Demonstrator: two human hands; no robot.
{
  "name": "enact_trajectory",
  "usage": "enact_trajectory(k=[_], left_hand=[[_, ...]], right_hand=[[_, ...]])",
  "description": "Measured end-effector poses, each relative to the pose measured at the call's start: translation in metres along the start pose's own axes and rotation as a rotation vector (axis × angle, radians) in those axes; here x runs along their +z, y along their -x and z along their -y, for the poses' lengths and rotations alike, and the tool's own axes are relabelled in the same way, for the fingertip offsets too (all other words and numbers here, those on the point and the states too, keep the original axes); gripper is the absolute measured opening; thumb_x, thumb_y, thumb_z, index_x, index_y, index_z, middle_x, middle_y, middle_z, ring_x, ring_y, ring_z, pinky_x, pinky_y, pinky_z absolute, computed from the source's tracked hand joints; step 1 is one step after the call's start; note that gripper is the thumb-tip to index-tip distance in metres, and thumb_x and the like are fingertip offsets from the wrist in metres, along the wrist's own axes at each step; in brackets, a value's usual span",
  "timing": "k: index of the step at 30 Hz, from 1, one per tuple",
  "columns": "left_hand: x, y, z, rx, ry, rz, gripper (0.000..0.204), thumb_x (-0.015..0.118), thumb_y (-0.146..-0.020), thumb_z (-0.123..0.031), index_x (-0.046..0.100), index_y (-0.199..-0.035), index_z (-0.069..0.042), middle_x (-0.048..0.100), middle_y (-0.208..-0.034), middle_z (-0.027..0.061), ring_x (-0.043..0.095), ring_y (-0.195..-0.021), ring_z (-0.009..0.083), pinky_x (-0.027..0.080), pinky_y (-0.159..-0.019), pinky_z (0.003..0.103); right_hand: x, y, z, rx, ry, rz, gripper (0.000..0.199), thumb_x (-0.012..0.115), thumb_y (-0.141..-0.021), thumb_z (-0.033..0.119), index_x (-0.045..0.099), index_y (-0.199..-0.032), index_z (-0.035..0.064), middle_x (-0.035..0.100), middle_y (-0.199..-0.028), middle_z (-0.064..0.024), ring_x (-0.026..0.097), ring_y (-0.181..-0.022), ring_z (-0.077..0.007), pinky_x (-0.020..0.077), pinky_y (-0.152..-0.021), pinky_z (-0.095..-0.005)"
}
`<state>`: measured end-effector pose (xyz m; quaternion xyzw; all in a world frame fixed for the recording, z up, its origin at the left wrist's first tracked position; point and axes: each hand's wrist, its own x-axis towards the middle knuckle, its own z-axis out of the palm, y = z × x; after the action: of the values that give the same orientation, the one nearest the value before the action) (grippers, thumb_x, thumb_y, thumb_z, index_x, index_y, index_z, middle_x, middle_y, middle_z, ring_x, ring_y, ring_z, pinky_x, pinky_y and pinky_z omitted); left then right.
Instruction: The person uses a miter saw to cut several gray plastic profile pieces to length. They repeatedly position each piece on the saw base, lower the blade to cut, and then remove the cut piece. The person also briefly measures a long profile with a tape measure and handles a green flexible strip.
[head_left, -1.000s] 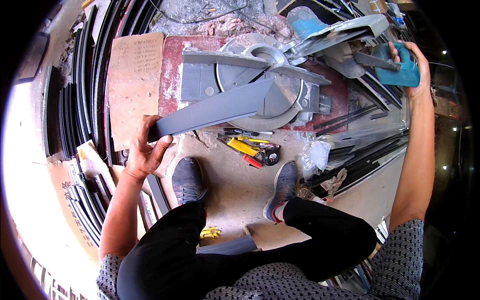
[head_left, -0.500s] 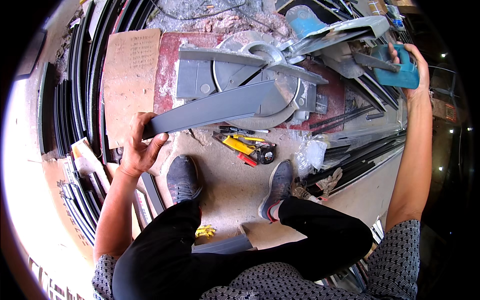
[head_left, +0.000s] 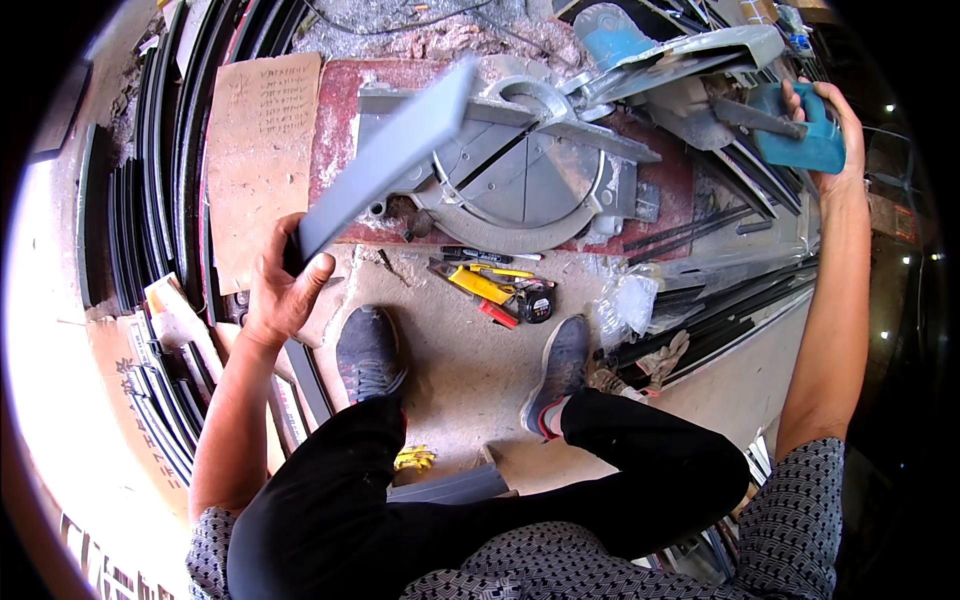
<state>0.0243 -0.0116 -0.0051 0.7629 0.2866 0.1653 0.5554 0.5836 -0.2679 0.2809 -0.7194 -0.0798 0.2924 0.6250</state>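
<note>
My left hand (head_left: 283,285) grips the near end of a flat grey metal profile (head_left: 385,155), thumb on one side and fingers on the other. Its far end, cut at a slant, is raised over the left part of the miter saw's grey base (head_left: 520,185). At the upper right my right hand (head_left: 838,135) is wrapped round the teal handle (head_left: 800,135) of the saw. The saw head (head_left: 680,65) is tilted up and to the right, away from the round table. A grey fence (head_left: 600,145) crosses the back of that table.
Between my shoes on the floor lie a yellow utility knife (head_left: 480,284), a black tape measure (head_left: 535,303) and pens. Long dark profiles (head_left: 165,150) stand at the left beside a cardboard sheet (head_left: 262,150). Work gloves (head_left: 663,362) and more black strips (head_left: 710,335) lie at the right.
My left hand has swung the profile's far end up and to the left, off the saw's round table. My right hand, still on the handle, has shifted slightly right.
</note>
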Motion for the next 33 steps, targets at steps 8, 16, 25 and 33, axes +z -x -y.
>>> enact_trajectory(k=[8, 16, 25, 33], left_hand=[[0.005, -0.020, -0.012, -0.206, 0.361, -0.190, 0.055, 0.045, -0.110, -0.053, 0.065, -0.120, -0.003, 0.055, -0.092, 0.0007, 0.053, -0.087, 0.0120, 0.047, -0.086, 0.030], [0.011, -0.040, 0.014, -0.483, 0.472, -0.335, 0.057, 0.044, -0.109, -0.055, 0.068, -0.109, -0.004, 0.059, -0.077, 0.0020, 0.052, -0.061, 0.0093, 0.042, -0.053, 0.025], [0.049, -0.074, 0.001, -0.611, 0.717, -0.258, 0.048, 0.062, -0.101, -0.058, 0.061, -0.091, -0.011, 0.058, -0.071, 0.0016, 0.052, -0.056, 0.0098, 0.038, -0.047, 0.024], [0.066, -0.100, 0.002, -0.637, 1.017, -0.120, 0.026, 0.064, -0.106, -0.027, 0.059, -0.101, -0.002, 0.063, -0.084, 0.0077, 0.074, -0.083, 0.0235, 0.066, -0.072, 0.031]], right_hand=[[-0.020, -0.013, 0.002, 0.007, 0.006, 0.040, 0.030, 0.065, -0.098, 0.013, 0.058, -0.116, -0.0099, 0.063, -0.128, -0.0323, 0.073, -0.089, -0.0286, 0.0650, -0.072, -0.0310], [-0.034, -0.023, 0.006, 0.013, 0.024, 0.045, 0.032, 0.064, -0.100, 0.013, 0.058, -0.122, -0.0099, 0.063, -0.132, -0.0302, 0.074, -0.091, -0.0271, 0.0656, -0.073, -0.0301], [-0.047, -0.030, 0.005, 0.030, 0.003, 0.075, 0.036, 0.064, -0.102, 0.013, 0.055, -0.129, -0.0092, 0.065, -0.127, -0.0292, 0.074, -0.091, -0.0274, 0.0664, -0.075, -0.0314], [-0.041, -0.030, 0.004, 0.023, 0.022, 0.074, 0.037, 0.064, -0.101, 0.012, 0.055, -0.129, -0.0100, 0.066, -0.126, -0.0292, 0.074, -0.090, -0.0275, 0.0664, -0.075, -0.0317]])
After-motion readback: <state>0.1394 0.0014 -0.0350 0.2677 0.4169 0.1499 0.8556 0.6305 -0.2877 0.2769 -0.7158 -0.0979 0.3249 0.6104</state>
